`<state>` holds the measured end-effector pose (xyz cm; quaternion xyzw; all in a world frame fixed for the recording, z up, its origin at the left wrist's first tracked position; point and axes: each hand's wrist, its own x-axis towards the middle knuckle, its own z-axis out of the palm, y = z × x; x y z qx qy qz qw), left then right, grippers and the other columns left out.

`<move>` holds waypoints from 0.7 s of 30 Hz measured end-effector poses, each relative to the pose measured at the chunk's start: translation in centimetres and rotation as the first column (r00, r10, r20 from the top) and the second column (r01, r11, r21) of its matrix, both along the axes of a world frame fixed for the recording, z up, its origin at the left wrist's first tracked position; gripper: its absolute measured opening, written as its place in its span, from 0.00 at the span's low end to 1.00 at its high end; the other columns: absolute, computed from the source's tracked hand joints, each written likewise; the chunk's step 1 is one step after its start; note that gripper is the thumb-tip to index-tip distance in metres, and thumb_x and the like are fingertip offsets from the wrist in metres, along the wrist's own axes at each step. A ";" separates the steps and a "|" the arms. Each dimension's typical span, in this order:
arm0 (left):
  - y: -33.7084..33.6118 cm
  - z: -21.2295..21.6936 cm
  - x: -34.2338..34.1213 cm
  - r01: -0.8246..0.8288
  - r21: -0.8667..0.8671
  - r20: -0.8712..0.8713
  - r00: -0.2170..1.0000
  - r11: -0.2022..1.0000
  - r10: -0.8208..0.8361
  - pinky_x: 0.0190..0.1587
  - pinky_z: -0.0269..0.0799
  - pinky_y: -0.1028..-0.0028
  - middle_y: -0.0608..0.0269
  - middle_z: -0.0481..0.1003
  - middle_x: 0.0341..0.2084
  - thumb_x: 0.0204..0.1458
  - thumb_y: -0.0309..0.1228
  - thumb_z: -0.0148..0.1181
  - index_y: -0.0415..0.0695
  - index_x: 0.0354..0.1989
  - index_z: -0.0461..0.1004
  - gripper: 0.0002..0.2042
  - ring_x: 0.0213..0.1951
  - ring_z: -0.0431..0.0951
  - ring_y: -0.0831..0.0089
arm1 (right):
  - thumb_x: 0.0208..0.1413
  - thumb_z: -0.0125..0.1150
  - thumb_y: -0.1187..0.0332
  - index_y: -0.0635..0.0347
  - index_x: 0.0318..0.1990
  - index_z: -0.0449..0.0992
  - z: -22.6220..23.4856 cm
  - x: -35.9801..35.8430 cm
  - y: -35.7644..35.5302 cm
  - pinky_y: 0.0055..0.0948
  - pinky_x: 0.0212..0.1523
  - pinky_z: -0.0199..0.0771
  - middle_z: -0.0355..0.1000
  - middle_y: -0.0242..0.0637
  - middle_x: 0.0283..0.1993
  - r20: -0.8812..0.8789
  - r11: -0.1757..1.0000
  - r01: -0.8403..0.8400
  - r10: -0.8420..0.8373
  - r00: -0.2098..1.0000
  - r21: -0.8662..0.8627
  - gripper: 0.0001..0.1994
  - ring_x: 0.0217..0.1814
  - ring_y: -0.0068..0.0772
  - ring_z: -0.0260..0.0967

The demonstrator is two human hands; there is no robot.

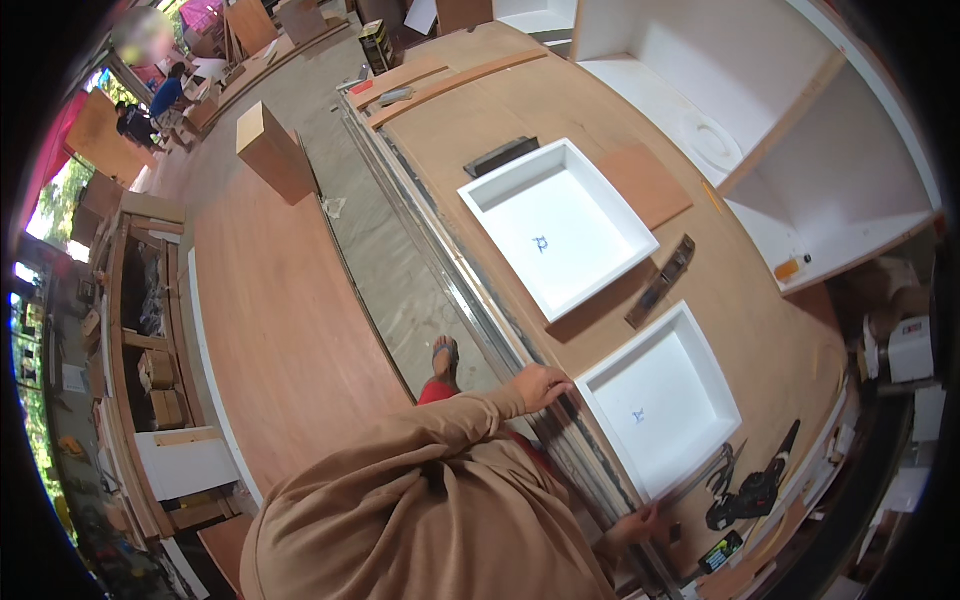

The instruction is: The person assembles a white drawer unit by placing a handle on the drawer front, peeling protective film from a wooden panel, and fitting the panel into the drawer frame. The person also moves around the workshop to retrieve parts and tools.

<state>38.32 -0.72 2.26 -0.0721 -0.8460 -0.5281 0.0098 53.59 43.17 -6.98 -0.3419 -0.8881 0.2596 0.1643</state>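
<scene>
A shallow white square box (690, 385) lies open side up at the near edge of a plywood workbench (760, 330). My left hand (541, 386) grips its upper near corner, fingers curled over the rim. My right hand (634, 523) holds the lower near corner and is partly hidden by my tan sleeve. A second, larger white box (575, 235) lies further along the bench, apart from both hands. Each box has a small blue mark on its floor.
A metal rail (460, 285) runs along the bench edge. Black hand tools (752, 492) lie right of the near box, with a dark bar (660, 281) between the boxes. A big white cabinet (770, 120) lies behind. Another plywood table (280, 310) carries a wooden block (274, 152).
</scene>
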 end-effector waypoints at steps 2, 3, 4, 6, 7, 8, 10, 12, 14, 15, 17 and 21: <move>-4.4 1.8 -1.4 -0.005 -0.011 -0.042 0.999 1.000 0.004 0.36 0.77 0.58 0.47 0.81 0.30 0.61 0.35 0.62 0.40 0.37 0.83 0.11 0.33 0.82 0.47 | 0.65 0.60 0.67 0.65 0.49 0.83 1.3 1.4 -1.4 0.40 0.47 0.78 0.81 0.52 0.47 0.054 0.995 -0.011 0.005 0.999 0.100 0.13 0.47 0.48 0.80; -7.4 2.8 -2.6 -0.012 -0.031 -0.063 0.998 0.999 0.010 0.35 0.77 0.58 0.47 0.81 0.29 0.60 0.35 0.62 0.40 0.37 0.83 0.10 0.32 0.81 0.48 | 0.65 0.62 0.63 0.65 0.48 0.84 2.1 2.4 -2.5 0.39 0.45 0.79 0.82 0.50 0.44 0.083 0.984 -0.046 0.032 0.996 0.173 0.15 0.44 0.48 0.81; -10.8 3.7 -3.8 -0.021 -0.048 -0.082 0.996 0.999 0.017 0.34 0.77 0.59 0.47 0.80 0.28 0.60 0.35 0.62 0.40 0.36 0.83 0.10 0.32 0.81 0.48 | 0.64 0.62 0.62 0.65 0.46 0.84 2.5 3.4 -3.9 0.40 0.43 0.79 0.82 0.50 0.41 0.098 0.967 -0.118 0.098 0.990 0.225 0.14 0.42 0.47 0.81; -19.4 4.8 -7.5 -0.207 -0.004 -0.211 0.957 0.978 0.201 0.33 0.76 0.60 0.49 0.80 0.27 0.58 0.34 0.64 0.41 0.37 0.82 0.09 0.30 0.81 0.50 | 0.65 0.61 0.61 0.62 0.43 0.84 -0.2 6.9 -4.6 0.41 0.37 0.78 0.80 0.46 0.38 0.284 0.935 -0.177 0.087 0.955 0.309 0.13 0.36 0.45 0.79; -25.0 3.7 -9.4 -0.361 0.018 -0.211 0.910 0.932 0.356 0.33 0.76 0.61 0.50 0.80 0.28 0.57 0.33 0.65 0.41 0.38 0.82 0.08 0.30 0.82 0.52 | 0.66 0.59 0.60 0.60 0.43 0.83 -2.2 8.6 -3.7 0.41 0.34 0.76 0.80 0.43 0.39 0.451 0.914 -0.200 0.022 0.892 0.352 0.13 0.34 0.43 0.78; -30.4 2.8 -11.8 -0.494 0.034 -0.217 0.845 0.869 0.489 0.34 0.76 0.61 0.51 0.81 0.30 0.56 0.32 0.65 0.41 0.39 0.81 0.08 0.30 0.82 0.53 | 0.66 0.59 0.60 0.59 0.43 0.83 -2.9 8.9 -6.2 0.41 0.33 0.76 0.79 0.43 0.39 0.561 0.923 -0.212 -0.005 0.828 0.322 0.13 0.34 0.43 0.78; -41.9 2.2 -18.4 -0.663 0.018 -0.258 0.720 0.748 0.644 0.39 0.77 0.63 0.52 0.80 0.33 0.54 0.29 0.65 0.43 0.43 0.79 0.09 0.36 0.83 0.55 | 0.65 0.60 0.60 0.59 0.43 0.83 -2.9 8.7 -15.3 0.41 0.33 0.76 0.79 0.43 0.39 0.653 0.978 -0.148 0.018 0.758 0.145 0.12 0.34 0.42 0.78; -53.9 -1.5 -24.5 -0.783 -0.138 -0.458 0.594 0.607 0.662 0.48 0.74 0.57 0.51 0.79 0.40 0.51 0.27 0.64 0.42 0.44 0.78 0.12 0.44 0.79 0.50 | 0.65 0.60 0.60 0.58 0.44 0.83 -2.0 8.3 -22.6 0.41 0.32 0.76 0.79 0.42 0.39 0.677 0.996 -0.074 0.090 0.730 -0.053 0.12 0.34 0.42 0.78; -63.8 -5.3 -30.7 -0.766 -0.369 -0.393 0.642 0.526 0.658 0.53 0.72 0.53 0.50 0.78 0.45 0.49 0.31 0.65 0.43 0.47 0.77 0.16 0.49 0.76 0.48 | 0.65 0.61 0.59 0.58 0.44 0.83 -0.6 8.6 -29.8 0.40 0.32 0.76 0.79 0.42 0.39 0.677 0.965 0.067 0.127 0.724 -0.253 0.12 0.34 0.41 0.78; -68.3 -7.0 -33.3 -0.735 -0.495 -0.340 0.655 0.464 0.675 0.56 0.72 0.54 0.51 0.79 0.46 0.48 0.35 0.67 0.44 0.50 0.77 0.19 0.52 0.76 0.48 | 0.65 0.61 0.59 0.57 0.44 0.83 0.5 8.1 -32.1 0.40 0.32 0.76 0.79 0.42 0.39 0.675 0.927 0.136 0.147 0.723 -0.348 0.12 0.34 0.41 0.78; -75.8 -9.3 -39.2 -0.565 -0.534 -0.158 0.798 0.629 0.582 0.61 0.71 0.56 0.50 0.78 0.51 0.48 0.40 0.68 0.45 0.54 0.76 0.25 0.56 0.76 0.49 | 0.64 0.62 0.59 0.57 0.44 0.82 2.7 10.4 -37.3 0.40 0.31 0.76 0.79 0.41 0.40 0.651 0.808 0.323 0.096 0.753 -0.493 0.12 0.34 0.40 0.78; -90.4 -14.1 -45.6 -0.007 -0.972 0.045 0.975 0.235 0.217 0.58 0.73 0.53 0.51 0.76 0.49 0.54 0.48 0.63 0.50 0.47 0.81 0.18 0.52 0.78 0.55 | 0.64 0.62 0.59 0.56 0.45 0.82 9.4 11.9 -38.8 0.39 0.30 0.76 0.79 0.40 0.40 0.629 0.410 0.593 -0.057 0.775 -0.694 0.12 0.33 0.39 0.78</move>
